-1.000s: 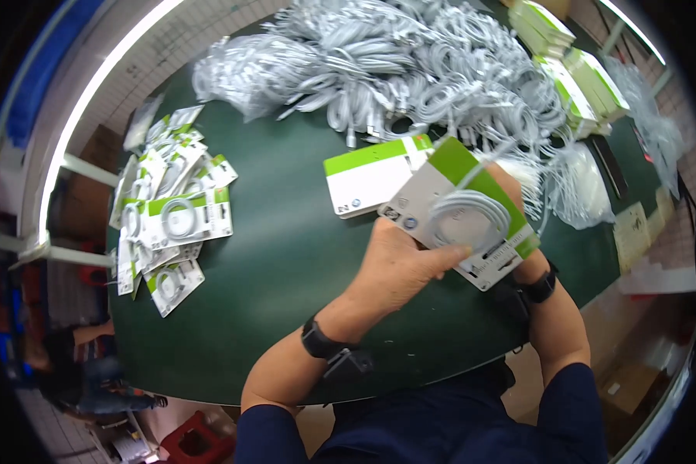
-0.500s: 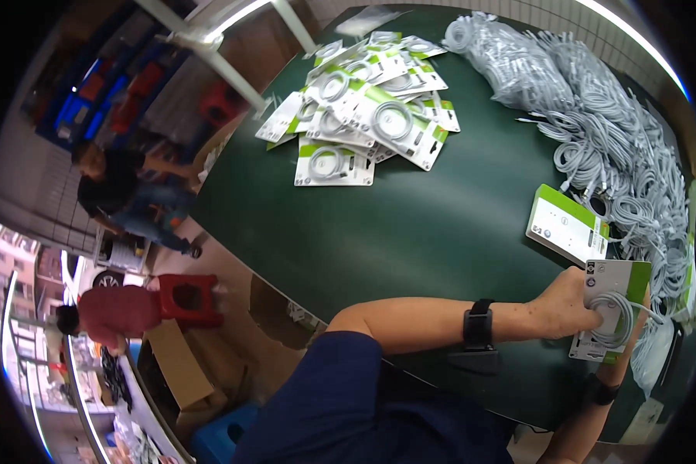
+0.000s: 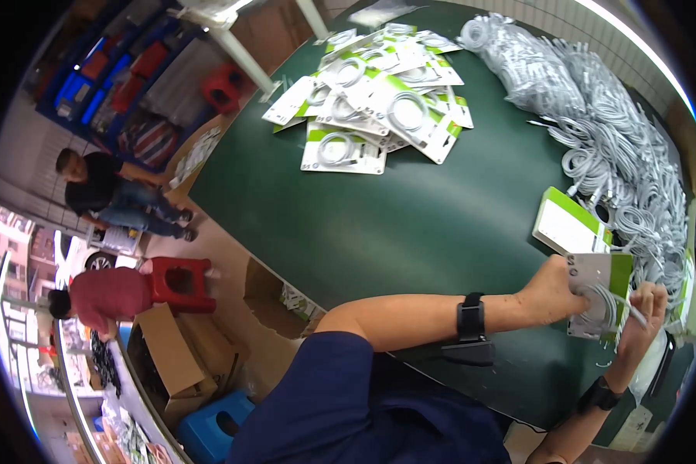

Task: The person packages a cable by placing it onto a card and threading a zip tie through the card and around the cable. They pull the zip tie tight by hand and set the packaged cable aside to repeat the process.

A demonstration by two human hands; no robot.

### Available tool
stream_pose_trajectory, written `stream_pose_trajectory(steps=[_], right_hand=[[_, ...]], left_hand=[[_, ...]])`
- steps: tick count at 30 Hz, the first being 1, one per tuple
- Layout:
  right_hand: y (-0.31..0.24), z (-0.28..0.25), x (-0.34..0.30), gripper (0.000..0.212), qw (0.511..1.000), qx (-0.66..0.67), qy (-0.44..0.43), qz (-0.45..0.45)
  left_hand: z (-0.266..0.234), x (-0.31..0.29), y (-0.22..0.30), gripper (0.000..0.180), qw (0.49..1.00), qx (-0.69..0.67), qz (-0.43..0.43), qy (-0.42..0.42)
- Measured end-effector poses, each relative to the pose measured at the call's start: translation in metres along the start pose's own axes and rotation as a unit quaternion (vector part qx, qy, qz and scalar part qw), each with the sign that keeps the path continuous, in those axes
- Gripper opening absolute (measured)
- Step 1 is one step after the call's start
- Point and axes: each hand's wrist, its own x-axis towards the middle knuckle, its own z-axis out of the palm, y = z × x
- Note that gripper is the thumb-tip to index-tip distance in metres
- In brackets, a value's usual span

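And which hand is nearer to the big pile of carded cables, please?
Left. The left hand, holding a carded cable, is below and right of the big pile in the picture; the right hand is farther right, past that carded cable.

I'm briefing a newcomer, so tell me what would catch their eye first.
Likely the long grey cable heap along the right of the green table. Then the pile of carded cables toward its far left, and a similar card in the left hand's grip, lower right.
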Motion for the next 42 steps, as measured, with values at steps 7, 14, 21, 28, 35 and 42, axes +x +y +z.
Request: stream_pose_trajectory(steps=[7,14,21,28,35,42], right_hand=[[0.0,0.064,-0.018,0.044,0.962,-0.229,-0.148,-0.017],[0.015,0.016,-0.024,0.04,0.954,-0.276,-0.114,0.034],[0.016,0.019,-0.011,0.036,0.929,-0.342,-0.132,0.048],[0.001,0.032,-0.016,0.029,0.904,-0.395,-0.16,0.026],[-0.017,0.072,-0.034,0.033,0.891,-0.431,-0.136,-0.053],[-0.031,0.104,-0.02,0.038,0.888,-0.404,-0.148,-0.159]], left_hand=[[-0.021,-0.003,0.001,0.024,0.973,-0.157,-0.121,0.115],[-0.01,-0.003,-0.002,0.046,0.973,-0.181,-0.123,0.078],[-0.03,-0.021,0.032,0.054,0.916,0.288,0.221,0.172],[-0.01,0.01,-0.005,0.037,0.694,0.633,0.336,0.062],[-0.003,0.018,-0.015,0.019,0.767,0.557,0.312,-0.058],[-0.03,0.021,0.016,0.036,0.727,0.601,0.31,-0.115]])
